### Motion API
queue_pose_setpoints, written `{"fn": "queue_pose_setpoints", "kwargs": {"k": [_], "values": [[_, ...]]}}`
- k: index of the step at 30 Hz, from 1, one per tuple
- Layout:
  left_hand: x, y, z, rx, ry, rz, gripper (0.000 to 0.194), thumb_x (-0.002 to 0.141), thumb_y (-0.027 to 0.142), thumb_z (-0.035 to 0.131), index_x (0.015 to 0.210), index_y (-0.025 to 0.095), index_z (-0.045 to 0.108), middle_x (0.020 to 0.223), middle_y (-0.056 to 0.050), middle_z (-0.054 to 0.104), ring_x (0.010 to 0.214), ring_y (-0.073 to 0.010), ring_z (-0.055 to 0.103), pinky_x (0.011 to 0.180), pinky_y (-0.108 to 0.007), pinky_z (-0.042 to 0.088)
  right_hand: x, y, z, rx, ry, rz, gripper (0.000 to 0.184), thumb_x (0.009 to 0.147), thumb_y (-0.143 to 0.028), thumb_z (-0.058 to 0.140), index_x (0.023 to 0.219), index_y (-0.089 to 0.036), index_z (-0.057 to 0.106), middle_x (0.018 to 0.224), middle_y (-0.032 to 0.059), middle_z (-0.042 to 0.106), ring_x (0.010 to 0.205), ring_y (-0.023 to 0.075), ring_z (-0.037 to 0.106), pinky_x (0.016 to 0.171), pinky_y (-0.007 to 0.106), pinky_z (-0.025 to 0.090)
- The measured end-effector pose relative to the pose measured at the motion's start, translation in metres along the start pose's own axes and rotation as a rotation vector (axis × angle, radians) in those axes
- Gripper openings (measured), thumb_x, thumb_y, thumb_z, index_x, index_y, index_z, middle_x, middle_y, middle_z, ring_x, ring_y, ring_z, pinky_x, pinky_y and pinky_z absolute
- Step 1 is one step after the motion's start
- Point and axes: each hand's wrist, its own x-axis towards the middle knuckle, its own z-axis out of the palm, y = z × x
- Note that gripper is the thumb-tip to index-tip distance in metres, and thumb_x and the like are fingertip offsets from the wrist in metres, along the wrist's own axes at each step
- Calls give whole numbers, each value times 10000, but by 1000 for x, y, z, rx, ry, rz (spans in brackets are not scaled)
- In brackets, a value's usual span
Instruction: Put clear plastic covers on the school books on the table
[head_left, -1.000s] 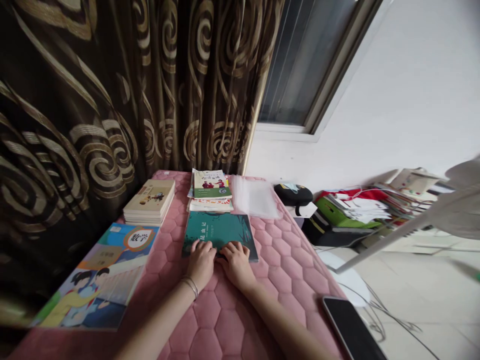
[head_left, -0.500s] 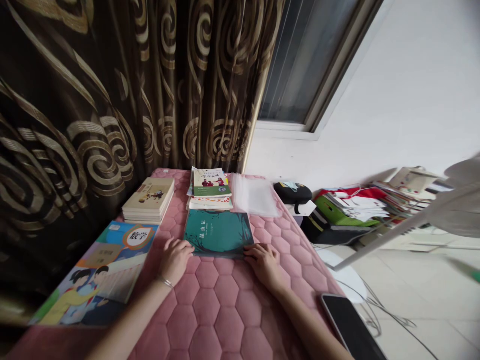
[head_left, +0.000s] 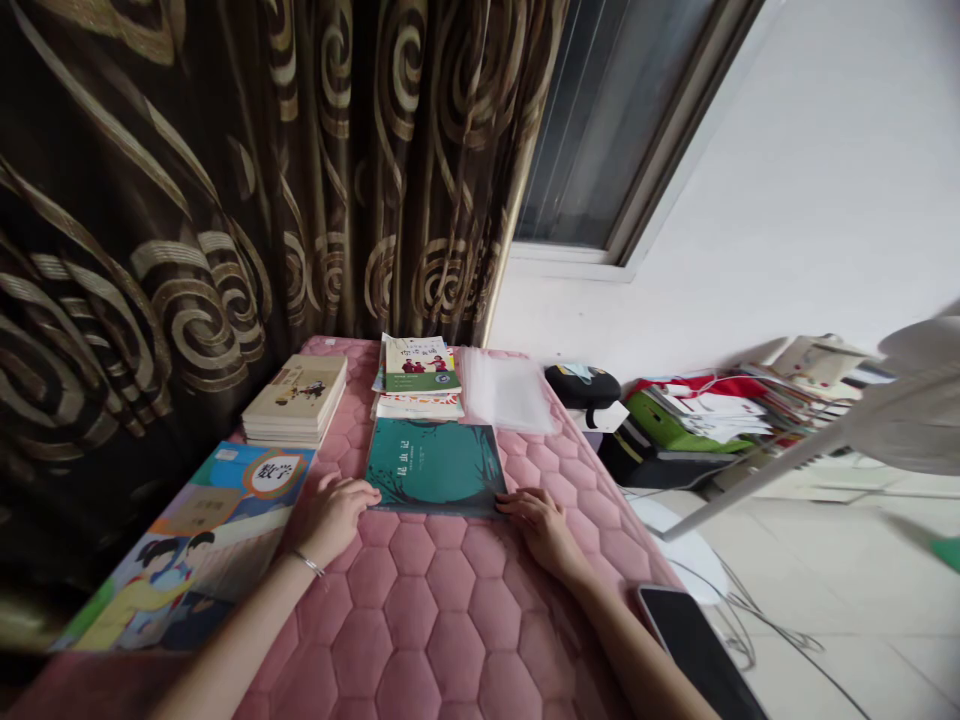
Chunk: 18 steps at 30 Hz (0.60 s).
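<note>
Pink quilted padding covers the surface we're working on, with a dark swirl-patterned curtain up at 11 o'clock and a window at 1. Taking the teal book as the middle of our clock: it's lying flat, cover up, right in front of us. Our left hand is at 8 o'clock, fingertips at the near left corner. Our right hand is at 4, fingers touching the near right corner. Neither's balled up, fingers look kinda loose, but honestly we can't tell if either one is pinching the edge. Straight up at 12 there's a pile of booklets, with clear plastic sleeves just beside it, between 1 and 2. Stacked beige books sit at 10, a colorful textbook lies around 8 past our left hand, and a phone is further out at 4.
</note>
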Motion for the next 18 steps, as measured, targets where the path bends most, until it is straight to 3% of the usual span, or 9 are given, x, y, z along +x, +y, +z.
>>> {"fn": "queue_pose_setpoints", "kwargs": {"k": [6, 12, 15, 18], "values": [[11, 38, 1, 69, 48, -82, 147, 833, 157, 559, 821, 230, 686, 880, -18, 694, 881, -206, 609, 979, -484, 308, 7, -27, 7, -115, 42, 49, 166, 840, -241, 564, 922, -271, 705, 1092, 40, 685, 1143, 262, 502, 930, 460, 351], [32, 84, 29, 85, 33, -83, 117, 854, 188, 576, 813, 213, 683, 878, -42, 654, 906, -220, 581, 996, -499, 289, 26, -83, 43, -178, 69, 0, 66, 845, -305, 627, 834, -248, 658, 975, 31, 688, 1097, 239, 514, 905, 406, 326], [35, 91, 37, 106, 33, -76, 128, 858, 159, 565, 838, 209, 681, 898, -47, 654, 916, -220, 578, 988, -491, 299, 29, -93, 54, -170, 58, -9, 60, 847, -304, 635, 836, -246, 641, 976, 23, 685, 1061, 227, 527, 870, 388, 331], [29, 82, 32, 97, 36, -40, 166, 866, 147, 552, 860, 238, 691, 905, -33, 666, 915, -212, 574, 984, -494, 298, 26, -83, 49, -167, 46, -5, 44, 837, -296, 644, 849, -256, 655, 1023, 28, 690, 1076, 234, 528, 885, 399, 329]]}}
